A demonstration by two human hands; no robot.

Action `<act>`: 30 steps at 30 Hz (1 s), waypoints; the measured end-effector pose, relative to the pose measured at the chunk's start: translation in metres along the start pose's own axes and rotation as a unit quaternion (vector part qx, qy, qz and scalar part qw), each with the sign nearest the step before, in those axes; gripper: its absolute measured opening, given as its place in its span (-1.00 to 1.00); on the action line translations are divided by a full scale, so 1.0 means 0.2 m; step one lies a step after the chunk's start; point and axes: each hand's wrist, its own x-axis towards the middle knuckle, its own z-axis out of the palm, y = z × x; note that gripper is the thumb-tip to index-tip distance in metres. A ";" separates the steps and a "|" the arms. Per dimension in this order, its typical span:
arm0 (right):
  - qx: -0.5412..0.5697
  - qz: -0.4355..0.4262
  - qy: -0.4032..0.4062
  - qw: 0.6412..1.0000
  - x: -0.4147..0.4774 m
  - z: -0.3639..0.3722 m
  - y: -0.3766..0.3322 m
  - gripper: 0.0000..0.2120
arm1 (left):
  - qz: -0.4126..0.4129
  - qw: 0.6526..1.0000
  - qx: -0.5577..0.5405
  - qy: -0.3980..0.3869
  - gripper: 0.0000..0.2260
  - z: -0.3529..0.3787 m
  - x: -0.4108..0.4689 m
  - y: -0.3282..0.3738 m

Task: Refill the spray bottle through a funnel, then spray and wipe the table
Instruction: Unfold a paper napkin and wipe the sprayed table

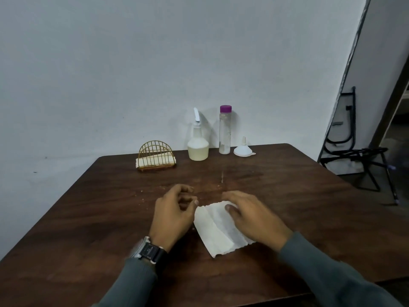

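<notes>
Your right hand [252,214] lies flat on the napkin [218,235]; your curled left hand [174,209] possibly pinches its far corner. It looks limp and likely to tear: grip an edge.

Nothing here can be read: no text, brand, number or sign. The watch [152,251] on the left wrist has a dark face with faint marks, too small and blurred to make out. The spray bottle [197,147] and the purple-capped bottle [225,131] at the back of the counter [287,196] show no legible label.
</notes>
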 end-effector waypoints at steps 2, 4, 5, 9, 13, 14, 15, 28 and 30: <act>0.012 -0.024 -0.070 0.997 -0.02 0.04 -0.06 -0.53 | 0.011 1.000 -0.002 0.007 -0.78 0.02 0.01 0.00; 0.017 -0.015 -0.133 0.991 -0.03 0.10 -0.10 -0.43 | 0.009 1.000 0.004 0.014 -0.79 -0.01 0.02 -0.04; 0.000 -0.011 -0.165 0.986 -0.04 0.13 -0.12 -0.40 | 0.007 1.000 0.015 0.018 -0.80 -0.03 0.03 -0.07; -0.085 -0.019 -0.207 0.974 -0.03 0.19 -0.13 -0.42 | -0.007 0.997 0.057 0.050 -0.78 -0.21 0.09 -0.21; -0.093 -0.026 -0.245 0.965 0.04 0.21 -0.20 -0.43 | -0.034 0.989 0.060 0.132 -0.79 -0.36 0.13 -0.34; -0.092 -0.035 -0.253 0.962 0.06 0.23 -0.23 -0.42 | -0.043 0.986 0.057 0.150 -0.79 -0.39 0.15 -0.37; -0.089 -0.047 -0.259 0.961 0.08 0.25 -0.27 -0.42 | -0.052 0.984 0.051 0.164 -0.80 -0.41 0.16 -0.40; -0.064 -0.112 -0.257 0.958 0.71 0.77 -0.91 -0.38 | -0.054 0.941 -0.015 0.334 -0.87 -0.53 0.30 -0.60; -0.087 -0.110 -0.261 0.955 0.83 0.83 -0.96 -0.33 | -0.052 0.941 -0.012 0.335 -0.87 -0.53 0.31 -0.61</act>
